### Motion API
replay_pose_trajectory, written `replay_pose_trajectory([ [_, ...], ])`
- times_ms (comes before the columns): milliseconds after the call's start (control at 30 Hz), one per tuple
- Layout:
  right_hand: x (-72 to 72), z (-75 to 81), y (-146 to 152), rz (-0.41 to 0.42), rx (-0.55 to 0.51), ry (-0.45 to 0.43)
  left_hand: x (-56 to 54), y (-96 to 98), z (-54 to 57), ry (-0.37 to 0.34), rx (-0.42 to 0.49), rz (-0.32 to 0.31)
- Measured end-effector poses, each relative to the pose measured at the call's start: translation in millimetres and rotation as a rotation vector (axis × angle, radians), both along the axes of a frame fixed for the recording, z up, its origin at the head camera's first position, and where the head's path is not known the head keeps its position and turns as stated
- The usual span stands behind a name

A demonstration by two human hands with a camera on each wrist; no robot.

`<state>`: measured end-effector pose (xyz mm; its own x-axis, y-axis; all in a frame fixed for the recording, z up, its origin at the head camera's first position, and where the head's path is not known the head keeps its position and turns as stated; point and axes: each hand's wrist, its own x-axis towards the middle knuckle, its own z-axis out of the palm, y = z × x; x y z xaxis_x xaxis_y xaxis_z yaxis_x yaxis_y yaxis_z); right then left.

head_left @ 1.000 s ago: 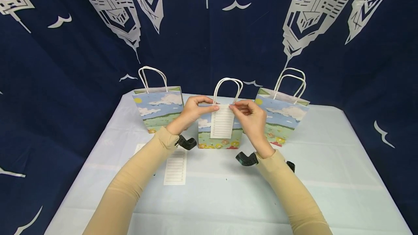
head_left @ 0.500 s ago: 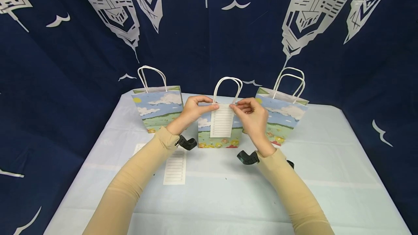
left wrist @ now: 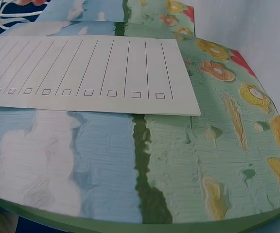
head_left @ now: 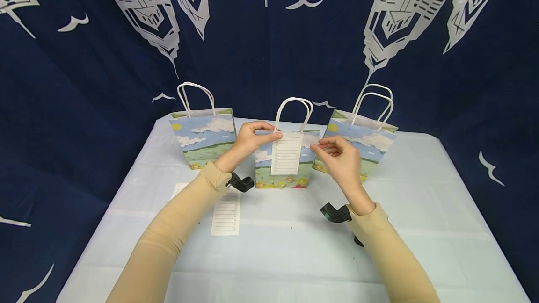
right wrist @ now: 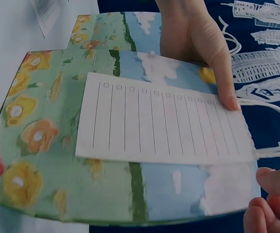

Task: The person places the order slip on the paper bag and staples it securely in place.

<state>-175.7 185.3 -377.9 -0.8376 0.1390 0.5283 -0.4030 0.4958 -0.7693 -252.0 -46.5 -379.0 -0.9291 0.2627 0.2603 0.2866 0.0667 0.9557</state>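
A small paper gift bag (head_left: pixel 263 172) painted with sky, clouds and flowers stands upright in the middle, its white handles raised. A lined checklist slip (head_left: pixel 286 154) with small boxes lies flat against its front, top edge near the bag's rim. My left hand (head_left: pixel 248 141) pinches the slip's upper left corner and the bag's rim, thumb in front. My right hand (head_left: pixel 343 158) is beside the bag's upper right side, fingers loosely bent, with nothing seen between thumb and fingertips. In the right wrist view, the thumb (right wrist: pixel 278 182) is close to the rim.
Matching gift bags stand at the back left (head_left: pixel 206 137) and back right (head_left: pixel 366 137). Another checklist slip (head_left: pixel 226 214) lies on the pale tablecloth (head_left: pixel 269 265) at left, with more paper partly hidden by the left sleeve. A dark blue curtain (head_left: pixel 269 60) hangs behind.
My right hand has let go of the slip's upper right corner and moved right and slightly down. The left hand keeps its pinch, and the slip stays in place on the bag.
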Motion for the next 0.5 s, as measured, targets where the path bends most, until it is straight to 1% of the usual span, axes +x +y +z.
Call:
replay_pose_trajectory([
  [167, 13.9, -1.4, 16.4, -0.033, 0.067, -0.062, -1.0, -1.3, -1.8, -0.010, -0.003, 0.006],
  [500, 45.0, -16.4, 57.8, -0.139, 0.152, -0.221, -1.2, -1.6, -3.1, 0.001, 0.002, -0.009],
])
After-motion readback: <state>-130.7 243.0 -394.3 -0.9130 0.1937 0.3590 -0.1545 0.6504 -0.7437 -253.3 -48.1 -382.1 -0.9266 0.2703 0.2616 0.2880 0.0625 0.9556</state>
